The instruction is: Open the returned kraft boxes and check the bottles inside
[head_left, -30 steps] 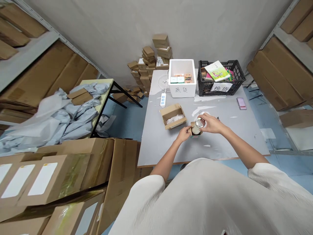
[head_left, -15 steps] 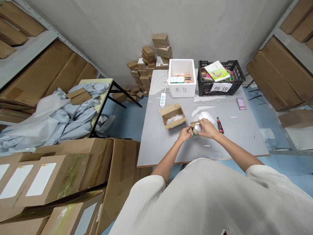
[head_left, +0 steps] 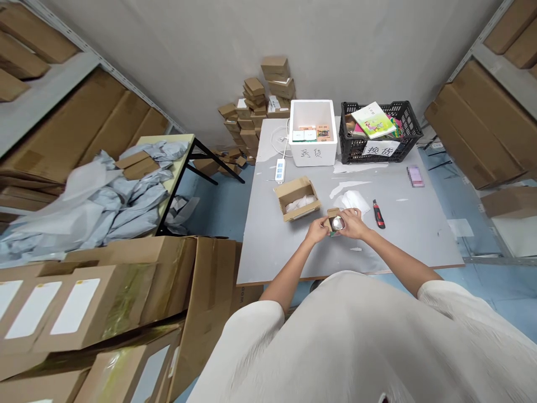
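Observation:
A small open box (head_left: 333,214) stands on the grey table, between my two hands. A round silver-topped item (head_left: 338,223) sits in its opening, its lower part hidden by the box. My left hand (head_left: 318,230) is closed on the left edge of the small box. My right hand (head_left: 351,223) curls around the right side of the box and the round item, with its fingers beside the silver top. Just behind my right hand lies white wrapping (head_left: 355,202). An open cardboard box (head_left: 297,199) with white padding inside stands to the left.
A red and black cutter (head_left: 378,214) lies to the right. Behind are a white foam box (head_left: 312,154), a black crate (head_left: 380,148) with books and a power strip (head_left: 279,170). Cartons (head_left: 121,296) fill the lower left. The table's front edge (head_left: 293,281) is near my body.
The silver-topped item sits lower in the small box than before. My right hand has moved slightly left and its fingers now lie beside the item's top.

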{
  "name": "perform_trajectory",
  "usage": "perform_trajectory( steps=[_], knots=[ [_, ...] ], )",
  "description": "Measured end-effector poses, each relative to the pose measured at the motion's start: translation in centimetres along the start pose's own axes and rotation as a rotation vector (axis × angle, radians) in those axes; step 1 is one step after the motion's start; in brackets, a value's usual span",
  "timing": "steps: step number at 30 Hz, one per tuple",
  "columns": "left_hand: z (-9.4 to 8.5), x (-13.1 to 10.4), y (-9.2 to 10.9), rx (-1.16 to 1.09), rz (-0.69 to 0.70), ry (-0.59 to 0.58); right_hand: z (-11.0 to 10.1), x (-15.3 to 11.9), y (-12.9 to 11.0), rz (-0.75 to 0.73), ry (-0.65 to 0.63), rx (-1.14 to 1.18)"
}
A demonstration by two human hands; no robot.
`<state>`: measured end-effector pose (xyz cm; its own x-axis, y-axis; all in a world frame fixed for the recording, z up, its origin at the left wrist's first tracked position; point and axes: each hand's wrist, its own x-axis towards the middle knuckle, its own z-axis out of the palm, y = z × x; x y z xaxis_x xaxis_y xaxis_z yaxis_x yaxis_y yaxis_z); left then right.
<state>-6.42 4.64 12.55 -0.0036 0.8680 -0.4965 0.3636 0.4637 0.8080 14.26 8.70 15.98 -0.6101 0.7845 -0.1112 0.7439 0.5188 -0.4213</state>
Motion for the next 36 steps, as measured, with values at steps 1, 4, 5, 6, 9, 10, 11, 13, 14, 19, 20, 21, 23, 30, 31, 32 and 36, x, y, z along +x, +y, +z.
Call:
perform_trajectory(
  steps=[1,4,5,6,9,10,11,13,14,19,20,21,23,30,31,32,36],
  knots=[
    [0.0,-0.1,0.0,0.010,0.002,-0.001,0.0,0.0,0.0,-0.015,-0.004,-0.010],
    [-0.1,-0.4,0.1,0.009,-0.004,-0.015,0.1,-0.1,-0.1,-0.014,-0.004,-0.042],
    [0.0,-0.4,0.1,-0.003,-0.009,-0.021,0.2,-0.2,-0.1,0.005,-0.002,-0.050],
    [0.0,-0.4,0.1,-0.018,-0.013,-0.026,0.2,-0.2,-0.1,0.024,0.000,-0.057],
    [0.1,-0.3,0.1,-0.062,-0.018,-0.022,0.4,-0.4,0.0,0.046,0.012,-0.082],
    [0.1,-0.3,0.1,-0.071,-0.018,-0.019,0.4,-0.5,0.0,0.044,0.020,-0.093],
    [0.1,-0.2,0.1,-0.074,-0.018,-0.018,0.4,-0.6,0.0,0.043,0.030,-0.105],
    [0.2,-0.1,0.2,-0.068,-0.021,-0.017,0.5,-0.8,0.1,0.043,0.045,-0.119],
    [0.2,-0.1,0.2,-0.068,-0.020,-0.014,0.5,-0.9,0.2,0.046,0.048,-0.117],
    [0.3,0.0,0.0,-0.114,-0.019,0.020,0.7,-1.7,0.9,0.065,0.096,0.067],
    [0.4,0.0,-0.1,-0.129,-0.011,0.035,0.8,-1.8,1.2,0.080,0.126,0.159],
    [0.5,-0.1,-0.3,-0.150,-0.002,0.056,1.0,-1.9,1.4,0.110,0.160,0.265],
    [0.7,-0.2,-0.6,-0.219,0.023,0.103,1.6,-2.0,2.1,0.219,0.220,0.493],
    [1.1,-1.2,-2.1,-0.317,0.164,0.125,3.9,-1.7,4.5,0.448,0.225,0.975],
    [1.2,-1.2,-2.3,-0.282,0.189,0.129,4.1,-1.6,4.6,0.447,0.225,0.975],
    [1.3,-1.3,-2.4,-0.238,0.208,0.138,4.4,-1.4,4.7,0.447,0.228,0.969],
    [1.8,-1.0,-2.4,-0.117,0.262,0.152,5.3,-0.7,4.6,0.470,0.218,0.969]
  ],
)
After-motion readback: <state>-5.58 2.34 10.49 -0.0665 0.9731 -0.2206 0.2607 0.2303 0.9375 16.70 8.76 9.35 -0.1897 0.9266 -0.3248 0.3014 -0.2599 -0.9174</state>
